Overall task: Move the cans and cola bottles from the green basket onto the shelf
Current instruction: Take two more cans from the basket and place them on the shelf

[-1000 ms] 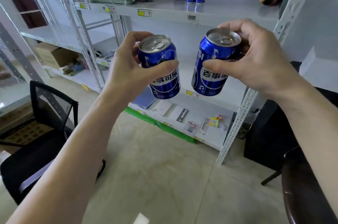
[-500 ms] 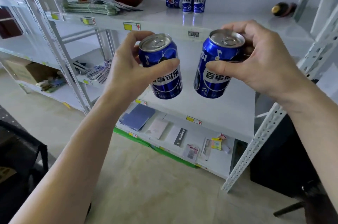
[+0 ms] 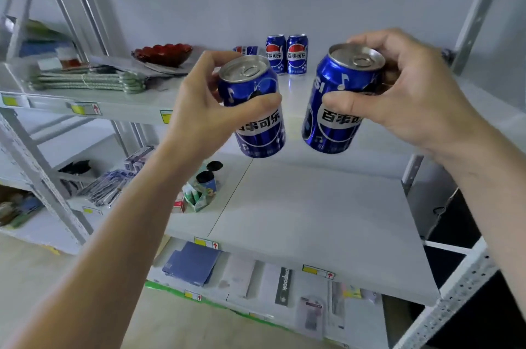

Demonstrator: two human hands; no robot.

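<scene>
While in each grip (image 3: 205,109) (image 3: 412,98) one can (image 3: 253,109) (image 3: 338,100), three shelved cans (image 3: 286,53).

A small shop: metal shelving (image 3: 284,234) with price labels (image 3: 205,243) and goods

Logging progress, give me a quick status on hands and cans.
Left hand grips one blue can. Right hand grips another can. Both held before the upper shelf. Two upright cans already there.

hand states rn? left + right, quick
Left hand: grips a blue Pepsi can, held in the air.
Right hand: grips a second blue Pepsi can, also in the air.
</scene>
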